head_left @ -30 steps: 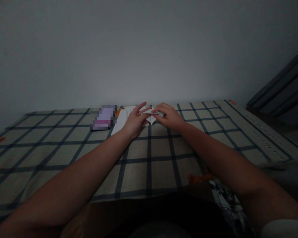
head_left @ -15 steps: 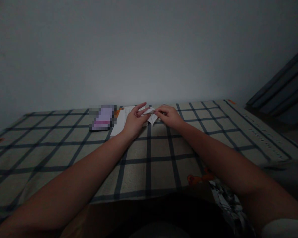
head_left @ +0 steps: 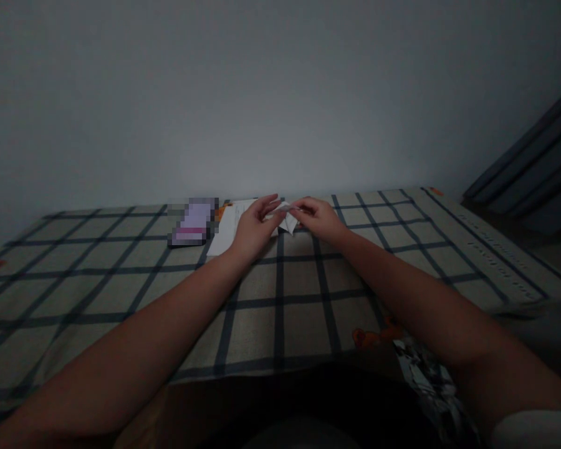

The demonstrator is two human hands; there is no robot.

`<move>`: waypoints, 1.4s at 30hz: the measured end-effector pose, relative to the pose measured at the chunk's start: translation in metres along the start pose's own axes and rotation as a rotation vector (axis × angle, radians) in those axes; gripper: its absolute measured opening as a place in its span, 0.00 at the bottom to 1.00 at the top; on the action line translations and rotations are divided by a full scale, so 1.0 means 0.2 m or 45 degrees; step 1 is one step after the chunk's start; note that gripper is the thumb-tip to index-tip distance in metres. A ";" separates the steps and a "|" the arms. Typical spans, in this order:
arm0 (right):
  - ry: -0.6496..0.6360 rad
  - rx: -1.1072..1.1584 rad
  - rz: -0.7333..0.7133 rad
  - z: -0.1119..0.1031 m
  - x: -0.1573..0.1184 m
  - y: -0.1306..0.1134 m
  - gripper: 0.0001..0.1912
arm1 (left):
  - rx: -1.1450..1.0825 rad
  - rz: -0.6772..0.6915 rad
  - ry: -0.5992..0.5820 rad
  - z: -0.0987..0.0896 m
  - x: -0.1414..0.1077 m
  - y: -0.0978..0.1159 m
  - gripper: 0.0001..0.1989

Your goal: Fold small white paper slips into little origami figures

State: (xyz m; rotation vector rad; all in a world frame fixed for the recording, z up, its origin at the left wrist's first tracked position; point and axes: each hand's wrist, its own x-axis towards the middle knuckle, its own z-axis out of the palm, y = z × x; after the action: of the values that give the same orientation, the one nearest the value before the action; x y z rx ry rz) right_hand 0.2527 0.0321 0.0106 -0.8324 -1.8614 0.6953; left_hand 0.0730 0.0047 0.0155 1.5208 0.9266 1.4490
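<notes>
The piece of folded paper [head_left: 287, 225] is between the two hands, near the far edge of the cloth-covered surface [head_left: 303, 327] and close to the wall [head_left: 280, 112]. Some folding is already done: the paper is brought down to a small, many-sided form, with a sharp corner pointing back toward the wearer and what looks like a crease running to that tip. It does not look finished, in my judgement, since the upper part stands up between the hands rather than lying flat, and the layers there seem loose. How many folds remain cannot be told, because the hands cover much of it and the light is dim

The left hand [head_left: 256, 223] has its fingers on the left side of the paper, the thumb pressed to it. The right hand [head_left: 321, 218] pinches the upper right part, fingers curled in toward the thumb. Whether the paper rests on the cloth or is lifted just off it is unclear

Beside the left hand lie white sheets [head_left: 222, 236], flat and, where visible, unfolded. Further left is a phone [head_left: 195, 219], its screen lit and pixelated
</notes>
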 end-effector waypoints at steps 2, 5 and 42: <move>0.022 -0.096 -0.035 -0.01 0.00 -0.02 0.13 | -0.034 -0.097 -0.020 0.00 0.00 -0.01 0.29; 0.005 -0.167 -0.073 -0.01 0.00 -0.03 0.12 | -0.081 -0.137 0.029 0.00 0.01 -0.02 0.31; -0.069 -0.490 -0.353 -0.01 -0.01 -0.04 0.12 | -0.085 -0.390 -0.079 0.00 0.00 -0.02 0.23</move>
State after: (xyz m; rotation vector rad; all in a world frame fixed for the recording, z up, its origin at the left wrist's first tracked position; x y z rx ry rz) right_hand 0.2527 0.0251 0.0154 -0.7763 -2.1435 0.1890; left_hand 0.0737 0.0072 0.0121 1.3029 1.0143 1.1947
